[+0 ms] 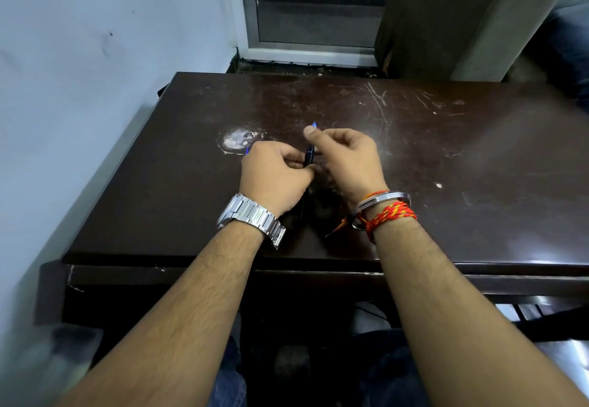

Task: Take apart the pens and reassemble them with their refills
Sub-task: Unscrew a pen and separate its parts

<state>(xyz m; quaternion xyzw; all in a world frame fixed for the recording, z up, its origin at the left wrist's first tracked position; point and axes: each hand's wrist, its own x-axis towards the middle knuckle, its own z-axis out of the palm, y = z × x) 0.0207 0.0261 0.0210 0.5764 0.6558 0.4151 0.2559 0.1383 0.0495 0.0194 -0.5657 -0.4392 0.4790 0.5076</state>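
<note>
Both hands meet over the middle of the dark brown table (446, 158). My left hand (274, 173) grips a dark pen barrel (309, 156) that stands nearly upright between the two hands; a small blue tip (247, 150) pokes out past its knuckles. My right hand (347, 161) pinches a thin part with a blue end (314, 125) just above the barrel. Another dark pen part (302, 205) lies on the table below my left hand, mostly hidden by the wrist.
A pale worn patch (237, 139) marks the tabletop left of my hands. A wall (95, 71) runs close along the table's left side. A window frame (312, 49) and a curtain (430, 17) stand behind the far edge. Scratches cover the right half.
</note>
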